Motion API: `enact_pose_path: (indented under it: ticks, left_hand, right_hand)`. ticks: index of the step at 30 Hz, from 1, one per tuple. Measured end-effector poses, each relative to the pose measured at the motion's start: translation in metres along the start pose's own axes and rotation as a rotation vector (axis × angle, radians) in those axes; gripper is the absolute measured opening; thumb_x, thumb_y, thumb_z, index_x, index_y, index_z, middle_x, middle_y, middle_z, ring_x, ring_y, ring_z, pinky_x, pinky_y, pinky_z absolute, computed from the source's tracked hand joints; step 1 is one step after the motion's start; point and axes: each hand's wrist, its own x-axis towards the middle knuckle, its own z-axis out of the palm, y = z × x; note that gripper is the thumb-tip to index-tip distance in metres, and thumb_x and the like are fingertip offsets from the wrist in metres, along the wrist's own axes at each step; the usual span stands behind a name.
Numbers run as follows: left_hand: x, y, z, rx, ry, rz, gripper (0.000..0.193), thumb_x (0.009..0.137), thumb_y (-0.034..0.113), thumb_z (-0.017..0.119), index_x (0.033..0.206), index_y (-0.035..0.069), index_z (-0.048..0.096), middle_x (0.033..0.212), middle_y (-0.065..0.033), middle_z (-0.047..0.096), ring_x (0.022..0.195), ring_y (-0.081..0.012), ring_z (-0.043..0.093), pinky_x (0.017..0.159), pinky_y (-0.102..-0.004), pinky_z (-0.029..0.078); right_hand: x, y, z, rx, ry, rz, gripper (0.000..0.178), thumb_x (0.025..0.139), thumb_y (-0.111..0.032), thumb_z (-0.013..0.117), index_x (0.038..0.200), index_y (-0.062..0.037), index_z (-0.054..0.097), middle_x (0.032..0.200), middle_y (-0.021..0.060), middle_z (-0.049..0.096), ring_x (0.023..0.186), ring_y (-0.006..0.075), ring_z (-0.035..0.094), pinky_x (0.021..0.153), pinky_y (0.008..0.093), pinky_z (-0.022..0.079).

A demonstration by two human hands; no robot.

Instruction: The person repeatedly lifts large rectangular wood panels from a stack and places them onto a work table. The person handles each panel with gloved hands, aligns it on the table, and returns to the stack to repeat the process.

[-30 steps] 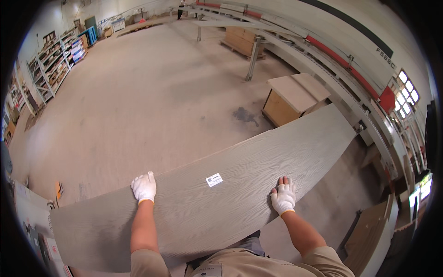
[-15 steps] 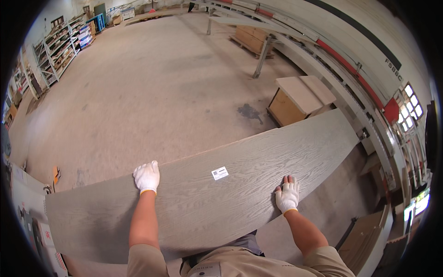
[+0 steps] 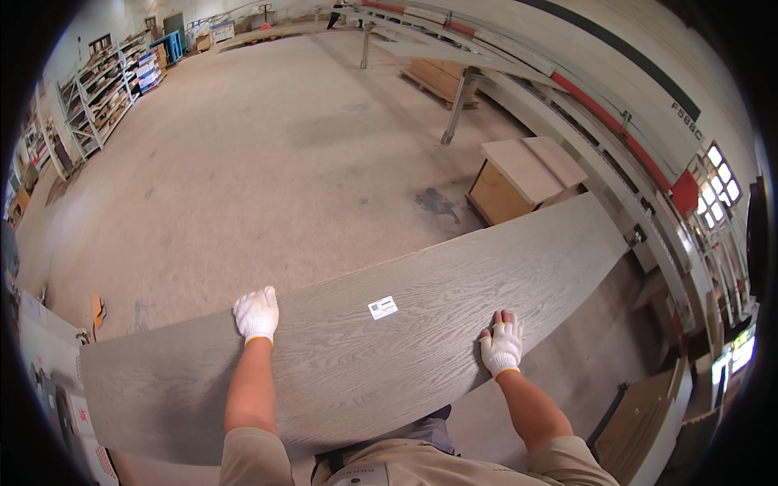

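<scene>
A long grey wood-grain panel [image 3: 324, 356] lies across in front of me, running from the lower left up to the right. It carries a small white label [image 3: 382, 307] near its middle. My left hand [image 3: 257, 313], in a white knit glove, is closed over the panel's far edge, with the fingertips hidden beyond it. My right hand [image 3: 502, 347] wears a white glove with bare fingertips. It rests flat on the panel by the near right edge, fingers stretched out.
The panel's right end reaches a long machine with a rail [image 3: 624, 166]. Behind the panel stands a wooden box-like stand [image 3: 527, 174]. Control equipment [image 3: 61, 397] is at the left end. Shelving [image 3: 97, 97] lines the far left wall, and boards [image 3: 640, 421] stand at the lower right.
The view has shifted slightly. Both hands and the panel keep nearly the same places; the left hand stays at the far edge and the right hand on the surface.
</scene>
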Motion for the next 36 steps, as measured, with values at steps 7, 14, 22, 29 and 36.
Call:
enact_pose_path:
  ticks: [7, 14, 22, 29, 36]
  left_hand:
    - [0.001, 0.002, 0.003, 0.019, -0.024, -0.021, 0.056, 0.105, 0.043, 0.037, 0.094, 0.007, 0.078, 0.098, -0.0167, 0.077, 0.099, -0.0354, 0.070, 0.098, -0.0490, 0.048]
    - [-0.002, 0.004, -0.006, 0.018, -0.051, -0.026, 0.056, 0.106, 0.043, 0.037, 0.094, 0.007, 0.078, 0.102, -0.0177, 0.076, 0.100, -0.0359, 0.070, 0.099, -0.0485, 0.048]
    - [0.009, 0.007, -0.006, 0.027, -0.031, -0.032, 0.055, 0.105, 0.041, 0.038, 0.092, 0.005, 0.077, 0.099, -0.0194, 0.076, 0.100, -0.0389, 0.071, 0.096, -0.0524, 0.050]
    - [0.013, -0.052, 0.044, 0.027, 0.099, 0.187, 0.042, 0.108, 0.034, 0.045, 0.111, 0.007, 0.076, 0.100, -0.0187, 0.076, 0.091, -0.0366, 0.073, 0.084, -0.0489, 0.057]
    - [0.022, -0.045, 0.030, 0.334, 0.062, 0.292, 0.036, 0.109, 0.031, 0.045, 0.110, 0.011, 0.075, 0.098, -0.0163, 0.076, 0.087, -0.0287, 0.074, 0.073, -0.0454, 0.060]
  right_hand:
    - [0.000, 0.006, 0.004, -0.010, 0.023, -0.013, 0.070, 0.099, -0.043, 0.051, 0.155, -0.0006, 0.044, 0.163, 0.0187, 0.039, 0.156, 0.0371, 0.023, 0.130, 0.0499, 0.011]
    - [0.000, 0.004, 0.009, 0.000, 0.074, -0.034, 0.066, 0.097, -0.038, 0.055, 0.150, 0.0015, 0.049, 0.160, 0.0204, 0.043, 0.154, 0.0384, 0.027, 0.129, 0.0502, 0.015]
    - [0.002, 0.002, 0.008, 0.023, 0.039, 0.017, 0.068, 0.097, -0.041, 0.055, 0.152, -0.0014, 0.048, 0.161, 0.0198, 0.042, 0.155, 0.0385, 0.025, 0.129, 0.0505, 0.014]
    - [0.005, -0.039, -0.013, 0.165, 0.011, -0.056, 0.035, 0.088, -0.027, 0.059, 0.112, -0.0044, 0.069, 0.134, 0.0232, 0.058, 0.131, 0.0384, 0.049, 0.115, 0.0441, 0.040]
    - [-0.014, -0.022, -0.006, 0.038, 0.079, -0.020, 0.067, 0.095, -0.041, 0.054, 0.148, 0.0001, 0.053, 0.157, 0.0161, 0.049, 0.144, 0.0343, 0.039, 0.125, 0.0513, 0.021]
